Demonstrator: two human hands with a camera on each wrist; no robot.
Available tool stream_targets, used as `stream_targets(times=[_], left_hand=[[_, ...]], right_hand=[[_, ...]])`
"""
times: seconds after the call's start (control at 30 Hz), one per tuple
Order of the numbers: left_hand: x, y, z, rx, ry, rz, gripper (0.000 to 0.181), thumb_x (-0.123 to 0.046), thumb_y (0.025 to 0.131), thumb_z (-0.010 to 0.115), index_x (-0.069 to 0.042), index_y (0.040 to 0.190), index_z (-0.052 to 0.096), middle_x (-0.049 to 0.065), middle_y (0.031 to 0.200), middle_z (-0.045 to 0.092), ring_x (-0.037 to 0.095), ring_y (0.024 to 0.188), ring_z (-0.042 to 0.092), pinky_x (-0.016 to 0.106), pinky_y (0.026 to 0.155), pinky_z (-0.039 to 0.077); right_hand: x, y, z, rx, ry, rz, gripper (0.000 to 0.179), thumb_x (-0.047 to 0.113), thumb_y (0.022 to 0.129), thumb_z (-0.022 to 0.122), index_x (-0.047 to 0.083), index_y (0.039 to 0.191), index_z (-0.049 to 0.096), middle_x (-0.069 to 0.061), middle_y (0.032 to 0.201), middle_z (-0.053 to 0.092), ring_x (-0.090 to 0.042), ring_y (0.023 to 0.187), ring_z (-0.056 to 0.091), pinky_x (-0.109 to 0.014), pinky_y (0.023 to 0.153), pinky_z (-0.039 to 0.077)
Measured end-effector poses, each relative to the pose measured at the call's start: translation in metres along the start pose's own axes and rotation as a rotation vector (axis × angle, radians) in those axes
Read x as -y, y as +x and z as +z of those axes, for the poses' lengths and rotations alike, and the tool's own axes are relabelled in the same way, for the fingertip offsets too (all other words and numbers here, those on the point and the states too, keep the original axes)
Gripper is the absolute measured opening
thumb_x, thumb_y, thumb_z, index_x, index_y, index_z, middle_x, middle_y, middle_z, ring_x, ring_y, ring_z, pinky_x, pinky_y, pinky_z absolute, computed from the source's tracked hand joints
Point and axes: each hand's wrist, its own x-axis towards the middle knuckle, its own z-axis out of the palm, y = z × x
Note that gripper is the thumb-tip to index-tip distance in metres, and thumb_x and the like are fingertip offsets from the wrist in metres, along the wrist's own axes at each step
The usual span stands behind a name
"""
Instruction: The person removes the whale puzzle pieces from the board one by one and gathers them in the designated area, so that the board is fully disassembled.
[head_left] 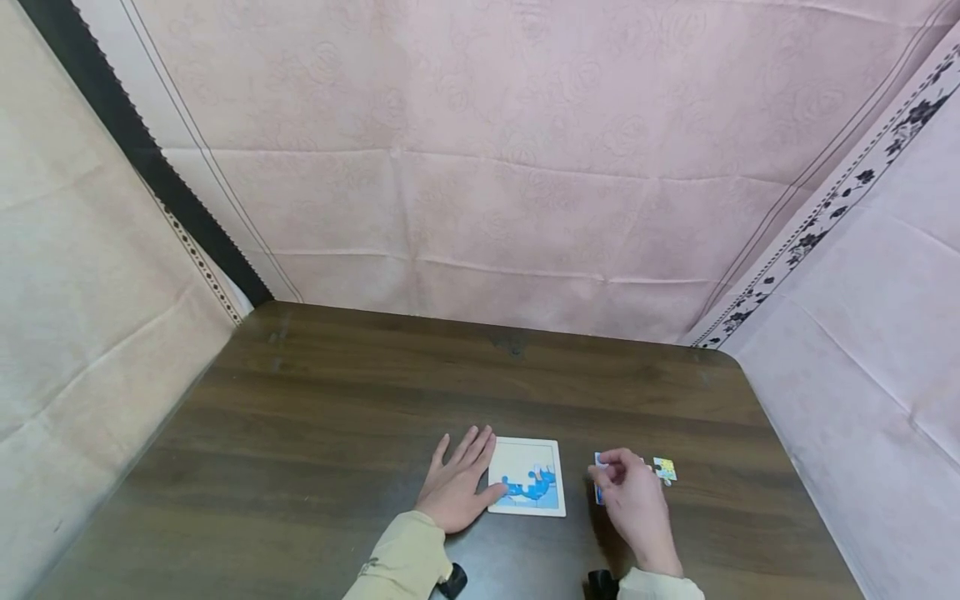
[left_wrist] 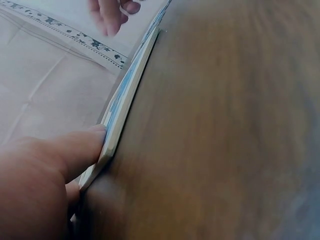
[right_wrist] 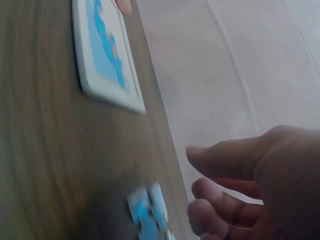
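Observation:
A square jigsaw puzzle board (head_left: 528, 452) with a pale rim lies flat on the table, its lower part filled with blue pieces. My left hand (head_left: 456, 492) rests along the board's left side, fingers spread, with the thumb on its face, as the left wrist view also shows at the edge. To the right of the board, my right hand (head_left: 636, 504) hovers over loose puzzle pieces (right_wrist: 149, 212), partly hiding them. Its thumb and bent fingers stand apart with nothing visible between them. A yellow and blue puzzle piece (head_left: 664, 469) lies just beyond this hand.
The brown wooden table (head_left: 337, 417) extends around the board. Pale cloth (head_left: 465, 208) hangs behind its far edge, and more cloth (head_left: 862, 400) with a black floral border closes off the right. A dark strip (head_left: 150, 150) runs down the cloth on the left.

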Motion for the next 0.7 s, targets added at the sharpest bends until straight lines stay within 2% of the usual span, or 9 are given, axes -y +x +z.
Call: stream_targets(times=[0.2,0.3,0.53,0.7], left_hand=[[0.0,0.0,0.0,0.002,0.004,-0.005,0.079,-0.064,0.095,0.04,-0.016,0.155,0.024,-0.002,0.162,0.016,0.019,0.149,0.008,0.055,0.116,-0.001],[-0.001,0.0,0.0,0.002,0.003,-0.008,0.079,-0.064,0.095,0.04,-0.016,0.155,0.024,-0.002,0.162,0.016,0.019,0.149,0.009,0.055,0.116,-0.001],[-0.002,0.001,-0.001,0.002,0.014,-0.01,0.079,-0.064,0.095,0.041,-0.016,0.155,0.025,-0.002,0.162,0.017,0.02,0.149,0.009,0.055,0.116,-0.001],[-0.001,0.001,0.0,0.003,0.01,-0.008,0.079,-0.064,0.095,0.041,-0.015,0.155,0.025,-0.001,0.162,0.017,0.02,0.149,0.009,0.055,0.116,-0.001]], right_hand=[[0.017,0.001,0.017,0.168,-0.043,-0.025,0.02,0.016,0.085,0.076,0.008,0.103,0.072,-0.002,0.08,0.055,-0.017,0.07,0.049,-0.029,0.057,0.042],[0.022,0.001,0.022,0.222,-0.065,-0.042,0.023,0.015,0.084,0.077,0.009,0.107,0.073,-0.002,0.083,0.053,-0.018,0.071,0.048,-0.029,0.057,0.043],[0.026,-0.001,0.028,0.246,-0.109,-0.076,0.023,0.011,0.081,0.08,0.013,0.103,0.075,-0.001,0.083,0.052,-0.018,0.073,0.046,-0.029,0.059,0.042],[0.026,-0.001,0.03,0.24,-0.149,-0.057,0.021,0.012,0.08,0.081,0.014,0.1,0.076,-0.001,0.083,0.052,-0.019,0.075,0.046,-0.03,0.061,0.042]])
